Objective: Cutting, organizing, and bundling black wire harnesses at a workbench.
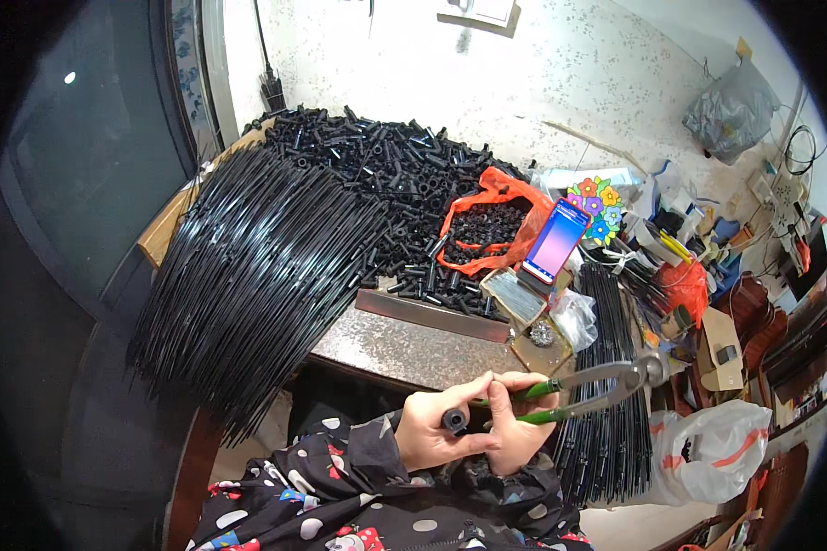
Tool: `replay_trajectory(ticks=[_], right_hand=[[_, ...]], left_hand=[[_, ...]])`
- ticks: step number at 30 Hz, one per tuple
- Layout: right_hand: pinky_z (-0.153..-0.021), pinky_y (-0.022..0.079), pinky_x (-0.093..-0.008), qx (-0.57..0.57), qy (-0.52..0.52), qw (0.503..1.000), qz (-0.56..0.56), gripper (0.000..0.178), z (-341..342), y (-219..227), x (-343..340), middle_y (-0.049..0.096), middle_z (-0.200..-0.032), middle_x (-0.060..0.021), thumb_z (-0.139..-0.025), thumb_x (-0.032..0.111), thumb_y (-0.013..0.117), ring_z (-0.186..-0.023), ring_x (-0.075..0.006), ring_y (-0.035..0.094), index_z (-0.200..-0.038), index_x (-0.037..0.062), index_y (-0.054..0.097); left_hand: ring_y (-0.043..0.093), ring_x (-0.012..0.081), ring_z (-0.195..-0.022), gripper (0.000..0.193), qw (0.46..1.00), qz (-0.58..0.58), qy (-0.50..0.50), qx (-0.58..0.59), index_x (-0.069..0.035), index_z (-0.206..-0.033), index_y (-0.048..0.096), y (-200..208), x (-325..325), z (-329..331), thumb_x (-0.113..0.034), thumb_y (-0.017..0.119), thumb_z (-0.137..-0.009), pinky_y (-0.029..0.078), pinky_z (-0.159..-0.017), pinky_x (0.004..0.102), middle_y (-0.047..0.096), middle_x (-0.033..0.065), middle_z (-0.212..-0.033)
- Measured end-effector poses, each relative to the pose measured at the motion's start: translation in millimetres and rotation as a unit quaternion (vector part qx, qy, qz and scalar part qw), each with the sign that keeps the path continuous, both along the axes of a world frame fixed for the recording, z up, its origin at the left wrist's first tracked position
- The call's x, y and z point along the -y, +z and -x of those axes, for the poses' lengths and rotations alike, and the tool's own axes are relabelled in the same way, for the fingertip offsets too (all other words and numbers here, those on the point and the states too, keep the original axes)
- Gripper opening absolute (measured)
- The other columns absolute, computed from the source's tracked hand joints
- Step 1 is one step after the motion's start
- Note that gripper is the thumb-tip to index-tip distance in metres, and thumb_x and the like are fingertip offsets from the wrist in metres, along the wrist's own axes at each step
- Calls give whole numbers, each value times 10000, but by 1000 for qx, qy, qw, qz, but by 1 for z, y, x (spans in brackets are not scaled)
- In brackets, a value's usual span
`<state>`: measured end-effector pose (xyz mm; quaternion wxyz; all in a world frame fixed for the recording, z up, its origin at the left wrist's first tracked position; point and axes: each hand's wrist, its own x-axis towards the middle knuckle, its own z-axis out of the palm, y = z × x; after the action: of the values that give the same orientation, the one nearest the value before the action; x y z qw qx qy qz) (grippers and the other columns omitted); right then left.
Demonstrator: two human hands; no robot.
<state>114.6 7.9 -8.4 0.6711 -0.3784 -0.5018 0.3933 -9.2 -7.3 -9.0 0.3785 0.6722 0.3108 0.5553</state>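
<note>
Close together in front of my chest, both hands are closed. My left hand (439,421) grips a short black tube (453,421), its hollow round end showing below the fingers. My right hand (520,432) is wrapped round the green handles of a pair of pincers (606,384), whose grey metal jaws point right. My left fingertips meet the right thumb near the handle ends. Whatever lies between the fingertips is hidden. Just beyond the hands is the speckled table edge (390,344).
A large heap of short black tubes (368,174) covers the table behind a metal bar (432,315). Thin black rods hang in a bundle (248,266) at left, with more rods (606,367) at right. A red bag (501,184) of small black parts lies beside a propped phone (557,241).
</note>
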Motion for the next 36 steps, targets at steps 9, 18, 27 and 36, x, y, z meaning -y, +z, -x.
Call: replay_trajectory(ticks=[9, 18, 27, 36], right_hand=[[-719, 458, -263, -157, 207, 962, 82, 246, 6, 10, 7, 566, -791, -68, -742, -16, 657, -755, -143, 563, -897, 18, 469], [-730, 459, -267, -119, 252, 960, 35, 234, 6, 4, 3, 550, -825, -81, -751, -54, 629, -774, -146, 559, -904, 11, 464], [-681, 443, -258, 90, 139, 980, -112, 160, 3, 3, -2, 558, -854, -83, -747, -27, 648, -770, -148, 553, -845, 3, 525], [-561, 434, -219, 190, 394, 840, 322, 207, -38, 42, -2, 536, -691, -21, -856, 88, 539, -575, -82, 513, -1038, -4, 505]], left_hand=[[413, 20, -561, 614, 997, 49, 54, 24, 48, -1188, 477, 4, -13, 5, -151, 760, -681, 368, -540, 174, 474, -44, -581], [450, 24, -559, 636, 997, 36, 67, 35, 44, -1155, 506, 6, -10, 8, -270, 775, -672, 414, -513, 196, 491, 16, -559], [495, 38, -574, 685, 999, -9, 36, 4, 31, -1254, 394, 7, -15, 10, -271, 721, -733, 431, -569, 208, 553, 23, -610], [329, -11, -535, 590, 985, 58, 66, 145, 10, -1238, 444, 12, -22, 59, -150, 716, -740, 280, -486, 150, 369, -99, -599]])
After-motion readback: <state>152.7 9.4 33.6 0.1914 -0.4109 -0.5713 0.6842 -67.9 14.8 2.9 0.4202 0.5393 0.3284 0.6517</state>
